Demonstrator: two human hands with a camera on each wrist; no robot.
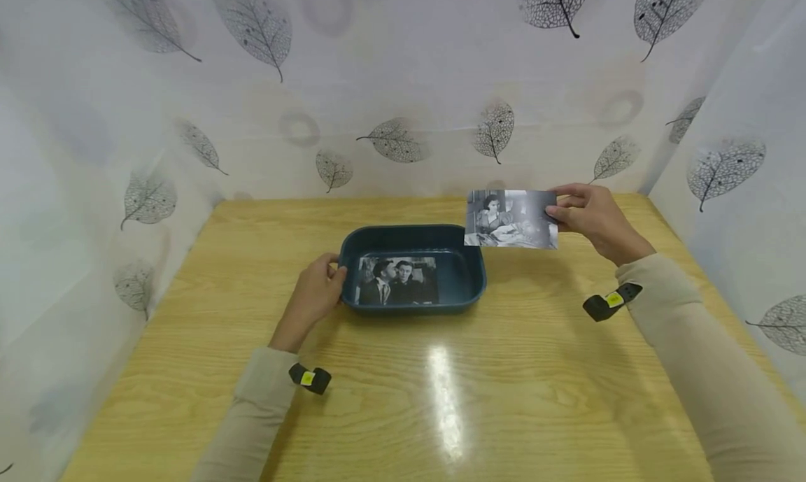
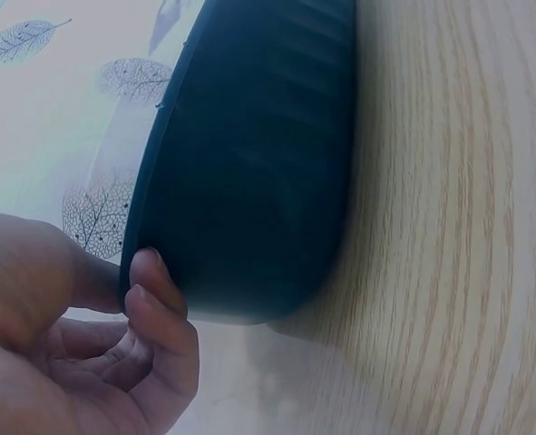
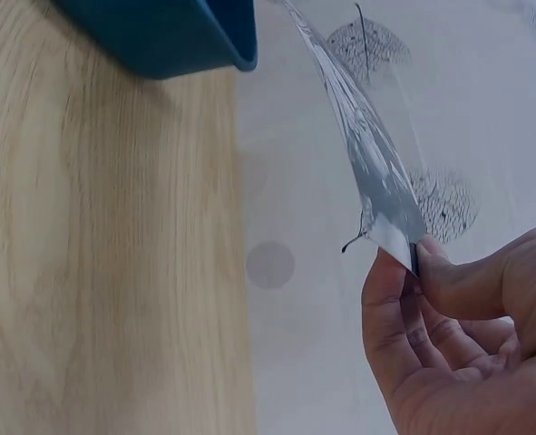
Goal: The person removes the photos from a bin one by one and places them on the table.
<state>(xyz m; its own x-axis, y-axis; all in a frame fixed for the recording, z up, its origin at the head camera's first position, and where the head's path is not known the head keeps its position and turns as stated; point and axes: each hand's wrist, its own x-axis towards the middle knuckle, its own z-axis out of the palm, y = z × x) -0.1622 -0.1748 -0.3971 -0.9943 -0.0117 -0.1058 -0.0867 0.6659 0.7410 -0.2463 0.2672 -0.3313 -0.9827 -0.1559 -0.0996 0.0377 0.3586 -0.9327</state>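
A dark blue rectangular plastic basin [image 1: 462, 279] with rounded corners stands on the table. My left hand [image 1: 317, 289] pinches its left rim between thumb and fingers; the left wrist view shows the basin's outer wall [image 2: 249, 172] beside the fingertips [image 2: 150, 272]. Inside the basin, toward its left, lies a black-and-white photo [image 1: 398, 281] of two people, face up. My right hand [image 1: 592, 220] pinches the right edge of another black-and-white photo [image 1: 510, 220], which shows a seated person. That photo is raised, its lower left corner overlapping the basin's far right rim in the head view. It looks slightly bowed in the right wrist view.
The light wooden table [image 1: 504, 391] carries a bright reflection near the front. A pale curtain [image 1: 415, 69] with leaf prints hangs behind the table and along both sides. Each sleeve cuff has a small black camera [image 1: 612, 301] strapped on.
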